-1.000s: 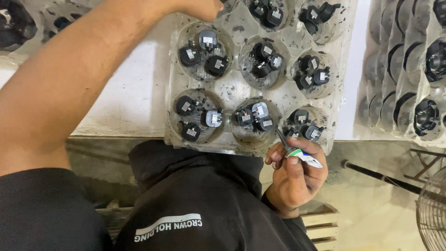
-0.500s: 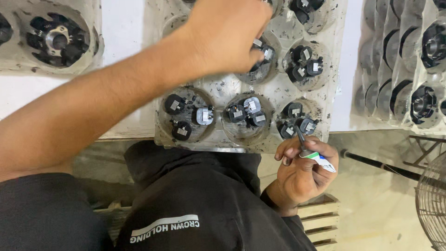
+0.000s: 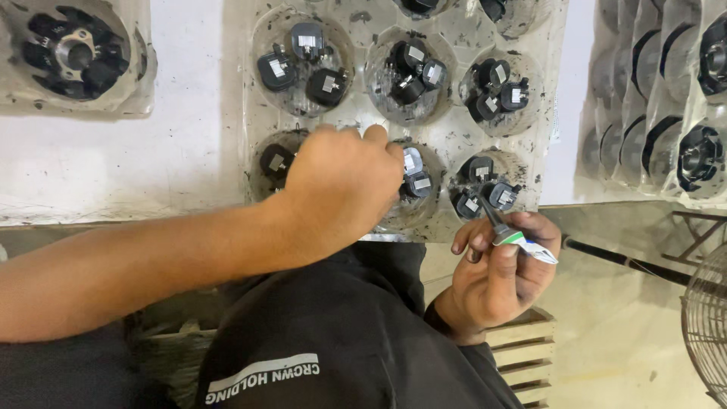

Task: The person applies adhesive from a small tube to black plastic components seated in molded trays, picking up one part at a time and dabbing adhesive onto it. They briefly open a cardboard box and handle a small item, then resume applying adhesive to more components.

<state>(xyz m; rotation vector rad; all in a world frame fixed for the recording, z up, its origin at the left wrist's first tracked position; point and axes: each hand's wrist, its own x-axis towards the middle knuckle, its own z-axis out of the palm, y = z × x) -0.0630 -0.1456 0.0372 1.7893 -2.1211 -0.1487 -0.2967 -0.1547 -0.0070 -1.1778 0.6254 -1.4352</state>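
A clear plastic tray (image 3: 447, 140) with round wells lies on the white bench in front of me, each well holding small black parts with white labels (image 3: 303, 64). My left hand (image 3: 341, 189) rests knuckles up over the tray's near left wells, its fingers curled down among the parts; whether it grips one is hidden. My right hand (image 3: 496, 265) is at the tray's near right corner, shut on a small tube with a green and white band (image 3: 519, 241) whose dark tip points at the parts in the near right well (image 3: 481, 189).
A single black round part in a clear shell (image 3: 72, 53) sits at the far left. A row of stacked clear shells with black round parts (image 3: 670, 113) stands at the right. A fan guard (image 3: 704, 318) and wooden pallet slats (image 3: 522, 356) are below on the floor.
My left hand has drawn back from the tray's far wells to its near left wells. My right hand with the tube has stayed at the near right corner.
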